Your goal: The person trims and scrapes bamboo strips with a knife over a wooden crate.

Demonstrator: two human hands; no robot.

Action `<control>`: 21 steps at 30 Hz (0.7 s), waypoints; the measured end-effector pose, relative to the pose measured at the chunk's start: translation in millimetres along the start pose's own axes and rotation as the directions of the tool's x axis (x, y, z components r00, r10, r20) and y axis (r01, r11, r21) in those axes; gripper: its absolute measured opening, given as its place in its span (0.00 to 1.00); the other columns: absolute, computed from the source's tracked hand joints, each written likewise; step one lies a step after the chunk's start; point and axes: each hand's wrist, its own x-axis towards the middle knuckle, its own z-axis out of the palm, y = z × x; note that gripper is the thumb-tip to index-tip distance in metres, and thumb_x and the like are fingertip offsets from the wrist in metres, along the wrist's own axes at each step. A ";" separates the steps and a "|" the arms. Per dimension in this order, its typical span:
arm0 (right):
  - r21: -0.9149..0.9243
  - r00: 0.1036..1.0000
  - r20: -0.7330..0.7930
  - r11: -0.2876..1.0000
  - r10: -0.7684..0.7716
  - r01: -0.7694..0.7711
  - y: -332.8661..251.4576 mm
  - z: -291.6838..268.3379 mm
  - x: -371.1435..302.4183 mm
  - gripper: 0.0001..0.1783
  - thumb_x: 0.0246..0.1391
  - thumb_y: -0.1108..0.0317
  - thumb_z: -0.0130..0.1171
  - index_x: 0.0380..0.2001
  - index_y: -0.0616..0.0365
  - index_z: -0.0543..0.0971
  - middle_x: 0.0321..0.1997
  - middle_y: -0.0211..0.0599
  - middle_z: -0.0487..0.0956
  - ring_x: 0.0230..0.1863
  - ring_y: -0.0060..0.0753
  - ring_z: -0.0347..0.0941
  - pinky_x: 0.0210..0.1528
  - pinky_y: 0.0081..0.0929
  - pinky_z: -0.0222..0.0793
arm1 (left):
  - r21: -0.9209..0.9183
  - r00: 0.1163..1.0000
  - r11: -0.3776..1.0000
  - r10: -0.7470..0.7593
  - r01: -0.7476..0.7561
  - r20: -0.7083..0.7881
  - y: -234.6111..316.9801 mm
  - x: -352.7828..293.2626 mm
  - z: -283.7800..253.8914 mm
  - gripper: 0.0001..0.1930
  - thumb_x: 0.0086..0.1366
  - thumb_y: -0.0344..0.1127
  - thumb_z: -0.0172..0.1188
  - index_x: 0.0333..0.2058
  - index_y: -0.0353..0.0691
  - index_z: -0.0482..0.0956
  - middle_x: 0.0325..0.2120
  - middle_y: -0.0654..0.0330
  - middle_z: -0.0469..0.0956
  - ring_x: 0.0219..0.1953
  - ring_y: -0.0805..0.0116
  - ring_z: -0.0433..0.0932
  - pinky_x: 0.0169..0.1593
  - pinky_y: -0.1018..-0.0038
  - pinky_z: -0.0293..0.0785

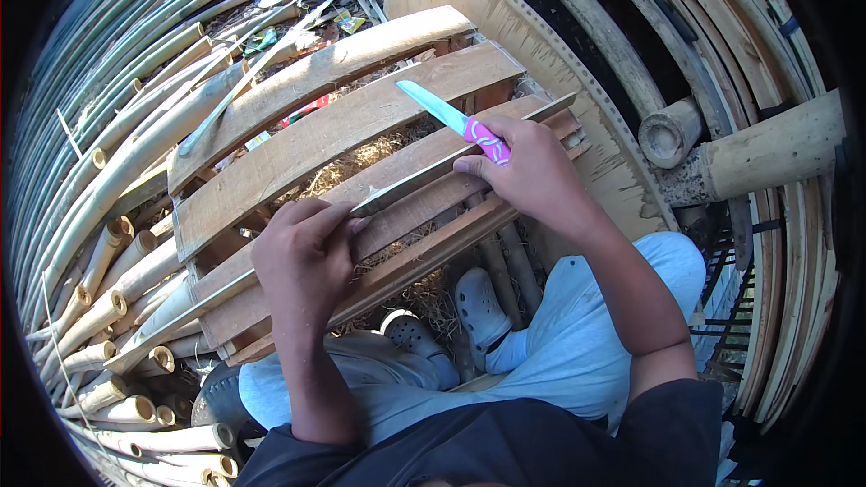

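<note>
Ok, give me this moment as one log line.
left hand: pinching long strip | right hand: holding knife | strip: across slatted wooden stand

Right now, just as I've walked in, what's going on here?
A seated person is handling a long, thin strip that slants across a slatted wooden platform. The left hand has its grip on the strip. The right hand holds a knife with a pink and white handle, its thumb apparently against the strip. The blade points forward and left over the slats, clear of the strip. Cut poles lie to the left.
</note>
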 end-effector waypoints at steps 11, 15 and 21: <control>-0.140 0.998 -0.040 0.989 -0.053 0.046 37.3 -10.0 13.4 0.21 0.54 0.53 0.75 0.42 0.56 0.85 0.35 0.51 0.84 0.40 0.57 0.82 0.44 0.49 0.75 | -0.005 0.974 0.986 0.165 -0.166 0.156 11.7 8.8 -0.7 0.26 0.58 0.33 0.72 0.57 0.42 0.81 0.48 0.51 0.82 0.49 0.47 0.81 0.52 0.56 0.76; -0.165 0.987 -0.082 0.979 -0.138 0.123 46.6 -5.8 18.6 0.21 0.53 0.51 0.75 0.39 0.56 0.83 0.33 0.48 0.84 0.40 0.56 0.83 0.44 0.51 0.75 | 0.032 0.960 0.995 0.084 -0.096 0.268 28.7 21.6 17.2 0.19 0.62 0.37 0.71 0.52 0.41 0.84 0.42 0.51 0.83 0.44 0.48 0.81 0.49 0.57 0.77; -0.172 0.968 -0.189 0.976 -0.167 0.135 17.7 -60.7 0.5 0.24 0.62 0.43 0.65 0.37 0.56 0.83 0.32 0.49 0.85 0.39 0.56 0.85 0.43 0.50 0.78 | -0.080 0.911 0.989 0.149 -0.128 0.384 30.8 48.5 19.9 0.10 0.59 0.36 0.73 0.38 0.39 0.87 0.29 0.51 0.80 0.33 0.47 0.82 0.39 0.57 0.77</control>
